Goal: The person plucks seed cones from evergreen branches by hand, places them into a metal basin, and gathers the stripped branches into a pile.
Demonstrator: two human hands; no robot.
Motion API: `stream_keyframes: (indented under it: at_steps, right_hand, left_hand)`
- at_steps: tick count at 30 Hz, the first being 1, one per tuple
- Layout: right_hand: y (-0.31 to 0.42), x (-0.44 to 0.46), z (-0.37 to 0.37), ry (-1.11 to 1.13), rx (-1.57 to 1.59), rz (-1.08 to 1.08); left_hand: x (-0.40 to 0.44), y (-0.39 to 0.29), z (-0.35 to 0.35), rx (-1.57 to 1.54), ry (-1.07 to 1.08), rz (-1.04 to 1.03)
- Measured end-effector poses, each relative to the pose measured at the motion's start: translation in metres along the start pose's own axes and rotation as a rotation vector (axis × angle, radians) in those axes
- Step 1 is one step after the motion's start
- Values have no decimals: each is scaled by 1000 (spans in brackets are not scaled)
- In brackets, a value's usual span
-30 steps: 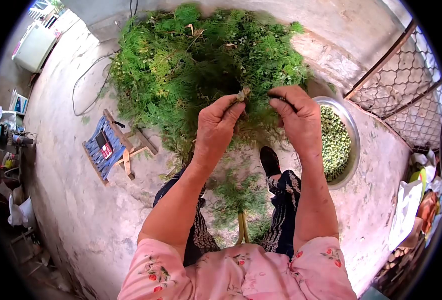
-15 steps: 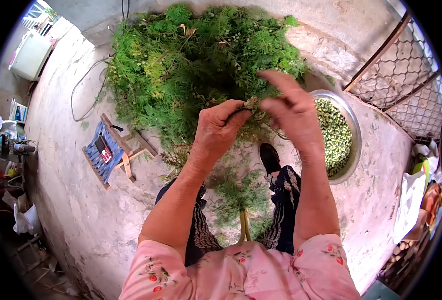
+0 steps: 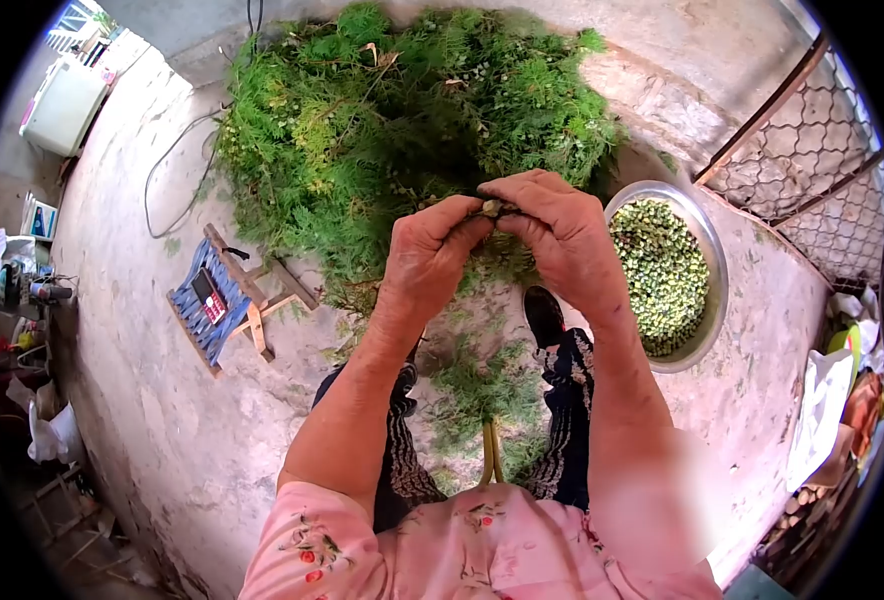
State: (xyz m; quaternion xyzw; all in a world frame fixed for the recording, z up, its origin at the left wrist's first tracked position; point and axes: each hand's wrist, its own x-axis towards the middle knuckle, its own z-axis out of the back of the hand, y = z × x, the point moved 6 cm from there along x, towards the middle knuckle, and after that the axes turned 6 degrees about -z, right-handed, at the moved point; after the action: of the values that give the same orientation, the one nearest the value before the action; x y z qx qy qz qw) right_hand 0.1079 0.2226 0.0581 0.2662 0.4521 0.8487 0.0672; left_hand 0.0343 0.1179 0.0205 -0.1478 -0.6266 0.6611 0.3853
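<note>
My left hand (image 3: 430, 250) is closed, its thumb and fingers pinching a small sprig (image 3: 492, 208). The sprig is mostly hidden by fingertips; only a pale greenish-brown bit shows. From the other side my right hand (image 3: 568, 238) meets it, thumb and curled fingers closed on the same sprig. Behind both hands lies a big heap of feathery evergreen branches (image 3: 312, 150). To the right of my right hand stands a round metal basin (image 3: 718, 270) holding many small green seed cones (image 3: 660, 280). Between my legs, more green sprigs (image 3: 482, 395) lie on the floor.
A low wooden stool (image 3: 254, 310) with a blue woven seat stands at left, a small dark and red device (image 3: 208, 297) on it. A thin cable (image 3: 154, 190) curves across the concrete floor. Wire mesh (image 3: 812, 160) leans at right; bags (image 3: 824, 405) and firewood lie below it.
My right hand has moved in from the right, its spread fingers now closed at the sprig beside my left fingertips. My left hand has stayed nearly in place.
</note>
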Motion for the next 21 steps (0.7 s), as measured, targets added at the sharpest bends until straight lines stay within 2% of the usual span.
stream_keyframes:
  at_steps: [7, 9, 10, 12, 16, 18, 21]
  right_hand:
    - [-12, 0, -7, 25, 232, -136]
    - [-28, -3, -13, -3, 579, -404]
    - [-28, -2, -12, -4, 579, -404]
    - [-44, -9, -18, -46, 854, -768]
    - [-43, -8, -17, -48, 926, -815]
    - [-42, -4, -9, -182, 1032, -776]
    - [-50, 1, 1, -200, 1194, -667]
  left_hand:
    - [2, 6, 2, -18, -9, -18]
    - [1, 9, 2, -170, -28, 21]
    - [1, 7, 3, -169, -28, 20]
    - [-1, 7, 6, -324, -89, 145]
    - [1, 17, 10, -418, -113, 151]
    - [-1, 17, 9, -466, -101, 235]
    - [0, 18, 9, -475, -139, 236]
